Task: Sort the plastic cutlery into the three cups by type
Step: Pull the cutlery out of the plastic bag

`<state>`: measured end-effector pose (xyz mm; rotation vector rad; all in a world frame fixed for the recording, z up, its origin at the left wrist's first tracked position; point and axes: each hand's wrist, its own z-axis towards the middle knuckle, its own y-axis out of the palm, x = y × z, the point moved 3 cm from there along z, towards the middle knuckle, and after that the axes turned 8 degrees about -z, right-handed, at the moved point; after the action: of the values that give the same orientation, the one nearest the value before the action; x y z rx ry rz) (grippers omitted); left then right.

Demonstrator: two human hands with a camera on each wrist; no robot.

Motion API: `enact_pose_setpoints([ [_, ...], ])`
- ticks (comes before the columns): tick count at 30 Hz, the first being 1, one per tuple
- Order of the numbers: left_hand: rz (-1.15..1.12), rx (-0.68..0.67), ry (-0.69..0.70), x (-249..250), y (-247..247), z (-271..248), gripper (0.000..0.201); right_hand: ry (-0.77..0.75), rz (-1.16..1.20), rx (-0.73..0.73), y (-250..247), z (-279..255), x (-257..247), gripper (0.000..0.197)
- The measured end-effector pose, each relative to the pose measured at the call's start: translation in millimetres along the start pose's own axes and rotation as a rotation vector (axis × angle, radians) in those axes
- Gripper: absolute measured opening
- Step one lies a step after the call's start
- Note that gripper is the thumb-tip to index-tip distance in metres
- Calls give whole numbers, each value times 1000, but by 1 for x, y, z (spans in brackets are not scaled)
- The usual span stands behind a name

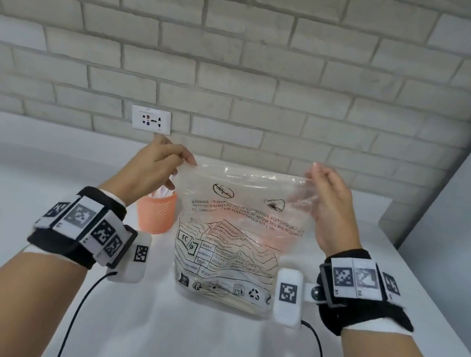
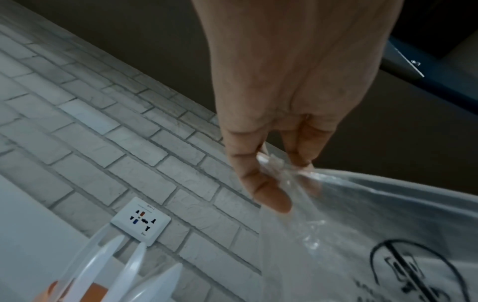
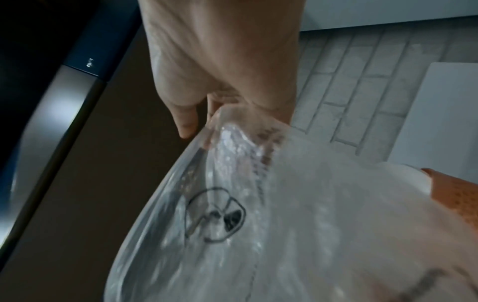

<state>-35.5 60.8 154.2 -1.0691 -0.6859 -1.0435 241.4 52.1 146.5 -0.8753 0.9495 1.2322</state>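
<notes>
While both hands hold the bag (image 1: 237, 234) up by its top corners at the centre of the head view, we judge the aim is to keep its mouth wide and the load hanging low. Our left hand (image 1: 158, 163) pinches the upper-left corner; in the left wrist view its fingers (image 2: 266, 183) are clamped on crumpled film. Our right hand (image 1: 328, 205) grips the upper-right corner, fingers (image 3: 185, 116) curled round the gathered edge. Pale cutlery (image 1: 236, 300) seems to lie at the bag's bottom, which meets the table (image 1: 200, 352), though print and glare blur it. One orange cup (image 1: 156, 212) stands just left of the bag, already holding white pieces (image 2: 129, 265). Orange shows through the film, so we think more cups sit behind. Sorting looks barely begun.
</notes>
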Motion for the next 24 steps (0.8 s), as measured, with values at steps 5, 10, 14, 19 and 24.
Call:
enact_pose_setpoints([
  [5, 80, -60, 20, 12, 8, -4, 16, -16, -191, -52, 3, -2, -6, 25],
  [10, 364, -81, -42, 13, 13, -4, 21, -44, -358, -284, 4, -13, -14, 13],
  [14, 486, -57, -94, 4, 19, -2, 33, 9, -985, -383, 8, -16, 2, 28],
  [19, -327, 36, -218, -1, 28, -10, 38, 211, -1131, -470, 10, -25, 38, 19],
  [24, -793, 7, -499, -22, 29, -21, 34, 690, 235, -353, 12, -31, 66, 23],
])
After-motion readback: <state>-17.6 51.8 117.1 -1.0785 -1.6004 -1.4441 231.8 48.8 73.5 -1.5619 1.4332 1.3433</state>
